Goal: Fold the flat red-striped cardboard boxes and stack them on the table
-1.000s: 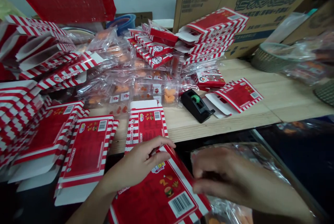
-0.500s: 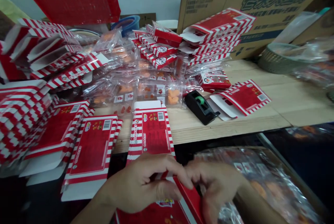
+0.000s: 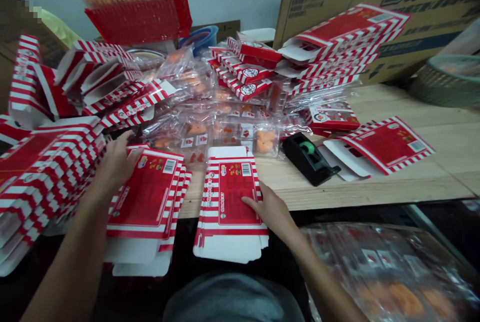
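Observation:
My right hand (image 3: pixel 272 209) grips the right edge of a stack of red-and-white striped flat cartons (image 3: pixel 236 192), its thumb lying on the top one and the other fingers mostly hidden at the side. My left hand (image 3: pixel 119 159) is over the cartons on the left, at the upper corner of another striped carton stack (image 3: pixel 144 197). Its fingers look spread and slightly blurred, and I see nothing held in them. White end flaps stick out of both stacks toward me. A tall pile of striped boxes (image 3: pixel 45 162) stands left of that hand.
A black tape dispenser (image 3: pixel 309 159) sits right of the middle stack, beside a carton with open flaps (image 3: pixel 393 144). Clear packs of orange pieces (image 3: pixel 228 132) lie behind. More packs fill a container (image 3: pixel 390 272) at lower right. Stacked boxes (image 3: pixel 337 37) lean near a large cardboard box (image 3: pixel 431 17).
Both hands have let go of the red box they were working on, which I can no longer pick out. The left hand moved left, the right onto the middle stack; the view shifted left.

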{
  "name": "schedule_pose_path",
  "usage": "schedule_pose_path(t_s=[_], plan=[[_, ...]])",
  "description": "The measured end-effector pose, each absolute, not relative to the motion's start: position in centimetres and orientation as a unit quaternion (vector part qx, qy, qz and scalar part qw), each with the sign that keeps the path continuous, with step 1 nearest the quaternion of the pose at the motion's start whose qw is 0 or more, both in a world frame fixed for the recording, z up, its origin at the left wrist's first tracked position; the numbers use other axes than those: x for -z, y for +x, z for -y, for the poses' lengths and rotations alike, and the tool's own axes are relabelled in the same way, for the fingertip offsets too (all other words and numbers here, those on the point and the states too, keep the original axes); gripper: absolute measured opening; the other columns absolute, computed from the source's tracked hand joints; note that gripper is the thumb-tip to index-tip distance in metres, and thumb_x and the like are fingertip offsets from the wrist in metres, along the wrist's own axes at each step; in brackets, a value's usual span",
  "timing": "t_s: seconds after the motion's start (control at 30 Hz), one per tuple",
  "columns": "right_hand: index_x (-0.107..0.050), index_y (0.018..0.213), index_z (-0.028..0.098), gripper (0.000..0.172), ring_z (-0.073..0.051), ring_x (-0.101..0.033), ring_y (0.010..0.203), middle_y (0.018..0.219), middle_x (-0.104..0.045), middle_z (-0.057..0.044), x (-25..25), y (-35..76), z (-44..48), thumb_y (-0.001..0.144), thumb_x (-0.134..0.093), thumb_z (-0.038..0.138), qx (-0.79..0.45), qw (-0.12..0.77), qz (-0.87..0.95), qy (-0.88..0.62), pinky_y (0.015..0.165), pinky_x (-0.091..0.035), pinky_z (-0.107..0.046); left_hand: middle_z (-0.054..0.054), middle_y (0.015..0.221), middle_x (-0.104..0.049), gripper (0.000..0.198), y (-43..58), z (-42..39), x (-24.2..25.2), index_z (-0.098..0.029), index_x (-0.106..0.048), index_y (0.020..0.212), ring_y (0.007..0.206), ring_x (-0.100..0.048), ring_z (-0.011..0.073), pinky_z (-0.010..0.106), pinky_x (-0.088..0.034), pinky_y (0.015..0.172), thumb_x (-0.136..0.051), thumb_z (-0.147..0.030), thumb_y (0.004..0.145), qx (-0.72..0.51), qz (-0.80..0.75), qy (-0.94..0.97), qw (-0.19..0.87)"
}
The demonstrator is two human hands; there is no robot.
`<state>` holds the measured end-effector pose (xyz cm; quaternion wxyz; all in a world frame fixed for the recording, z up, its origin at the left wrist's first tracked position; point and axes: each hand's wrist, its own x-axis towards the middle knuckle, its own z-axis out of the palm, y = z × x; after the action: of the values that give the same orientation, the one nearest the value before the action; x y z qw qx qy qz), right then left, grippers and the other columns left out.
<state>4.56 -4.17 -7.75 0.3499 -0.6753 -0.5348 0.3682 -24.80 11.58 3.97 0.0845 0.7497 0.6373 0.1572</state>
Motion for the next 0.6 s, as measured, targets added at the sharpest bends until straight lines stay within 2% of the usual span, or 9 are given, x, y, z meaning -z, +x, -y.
schedule_pose_path(t_s=[0.07,0.1,0.2,0.3,0.4,0.43,0.47,0.53,0.6], plan=[[-0.056,0.104,0.021,0.029,-0.028,-0.063,0.091,0.1,-0.066,-0.01,8.0,4.6,4.1,0.085,-0.05,0.041,-0.372,0.368,0.507,-0.685,0.075,-0.045,-0.035,0.019,0.138,-0.037,0.064,-25.6,-11.5,-2.4,-0.005,-0.031,0.136,0.132,-0.028,0.0394,0.052,-0.024,0.106,-0.037,-0.049,0.088,-0.086,-0.601,0.793,0.048],[-0.057,0.1,0.02,0.026,-0.028,-0.063,0.089,0.097,-0.067,-0.01,8.1,4.8,4.1,0.085,-0.05,0.041,-0.375,0.38,0.486,-0.692,0.075,-0.046,-0.035,0.021,0.141,-0.035,0.067,-26.1,-11.4,-1.5,-0.005,-0.033,0.134,0.133,-0.026,0.0403,0.053,-0.021,0.107,-0.04,-0.05,0.086,-0.049,-0.586,0.807,0.057],[-0.053,0.094,0.019,0.026,-0.028,-0.064,0.089,0.093,-0.068,-0.011,8.1,6.0,4.6,0.086,-0.048,0.043,-0.389,0.42,0.438,-0.693,0.077,-0.047,-0.038,0.022,0.14,-0.037,0.066,-27.6,-11.2,0.9,-0.008,-0.042,0.128,0.133,-0.029,0.0388,0.05,-0.026,0.107,-0.043,-0.053,0.08,0.014,-0.577,0.808,0.119],[-0.047,0.104,0.02,0.03,-0.025,-0.066,0.087,0.1,-0.068,-0.01,7.0,7.0,6.0,0.088,-0.043,0.045,-0.432,0.46,0.398,-0.666,0.075,-0.052,-0.038,0.02,0.149,-0.023,0.063,-28.0,-11.1,1.7,-0.011,-0.036,0.133,0.137,-0.022,0.0372,0.05,-0.028,0.106,-0.04,-0.048,0.082,0.01,-0.596,0.787,0.156],[-0.043,0.115,0.028,0.033,-0.023,-0.069,0.084,0.106,-0.069,-0.005,5.1,6.9,7.6,0.086,-0.05,0.044,-0.529,0.526,0.287,-0.601,0.071,-0.055,-0.036,0.022,0.151,-0.012,0.057,-25.6,-9.6,0.5,-0.01,-0.037,0.132,0.138,-0.01,0.0421,0.059,-0.019,0.107,-0.043,-0.04,0.084,-0.065,-0.638,0.76,0.108],[-0.044,0.115,0.03,0.034,-0.023,-0.069,0.087,0.107,-0.069,-0.004,4.6,6.6,8.0,0.085,-0.054,0.043,-0.555,0.543,0.251,-0.578,0.073,-0.056,-0.037,0.02,0.151,-0.013,0.052,-24.1,-8.6,-0.1,-0.012,-0.04,0.13,0.139,-0.006,0.0423,0.061,-0.014,0.107,-0.043,-0.039,0.086,-0.111,-0.634,0.762,0.073],[-0.046,0.115,0.03,0.035,-0.024,-0.068,0.092,0.109,-0.069,-0.003,4.1,6.2,8.5,0.084,-0.057,0.042,-0.57,0.554,0.233,-0.56,0.077,-0.055,-0.037,0.015,0.151,-0.017,0.045,-22.4,-7.5,-0.7,-0.015,-0.041,0.129,0.14,-0.008,0.0373,0.056,-0.014,0.11,-0.042,-0.035,0.088,-0.17,-0.594,0.784,0.059],[-0.05,0.116,0.029,0.035,-0.024,-0.063,0.105,0.116,-0.066,-0.004,3.6,5.2,9.2,0.084,-0.058,0.041,-0.569,0.551,0.261,-0.552,0.088,-0.052,-0.038,0.008,0.146,-0.032,0.036,-18.5,-4.9,-1.8,-0.023,-0.042,0.127,0.137,-0.025,0.0255,0.045,-0.024,0.111,-0.039,-0.029,0.092,-0.242,-0.459,0.849,0.098],[-0.052,0.122,0.027,0.037,-0.024,-0.055,0.118,0.126,-0.06,-0.005,3.3,4.3,10.0,0.087,-0.054,0.039,-0.544,0.522,0.337,-0.564,0.099,-0.044,-0.037,0.007,0.134,-0.047,0.03,-15.1,-2.6,-2.4,-0.024,-0.047,0.121,0.128,-0.04,0.023,0.042,-0.031,0.107,-0.04,-0.027,0.093,-0.241,-0.4,0.87,0.157]])
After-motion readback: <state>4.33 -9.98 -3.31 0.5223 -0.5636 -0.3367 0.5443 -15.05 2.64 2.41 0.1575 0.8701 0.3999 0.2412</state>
